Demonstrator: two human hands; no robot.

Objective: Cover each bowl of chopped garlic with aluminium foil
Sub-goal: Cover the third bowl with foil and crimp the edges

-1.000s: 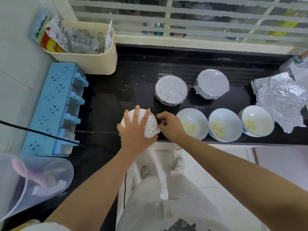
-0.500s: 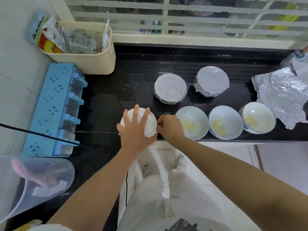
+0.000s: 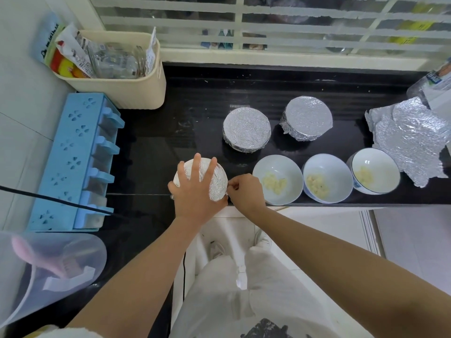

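Left edge of desk: blue rack (image 3: pixel 73 162) and cream basket (image 3: pixel 117 91) noted, not in use.

Front edge, left of centre: a foil-wrapped bowl (image 3: pixel 218 185) is held down by the left hand (image 3: pixel 195 195). Its grip is spread, with the fingers splayed flat over the domed top. The right hand (image 3: pixel 246 191) is applied at the bowl's right flank. Its grip appears pinched on the foil hem, though the fingertips are partly hidden.

Two covered bowls (image 3: pixel 247 129) are set behind, toward the back edge. Three open bowls (image 3: pixel 286 167) of garlic are lined along the front edge, not yet covered. Loose foil sheets (image 3: pixel 410 140) lie at the right end.

Handling, judged: the foil is thin, light, easily torn and holds a crease. It is best taken at the hem and crimped under the rim. The bowls look smooth and breakable, and should be steadied from above.
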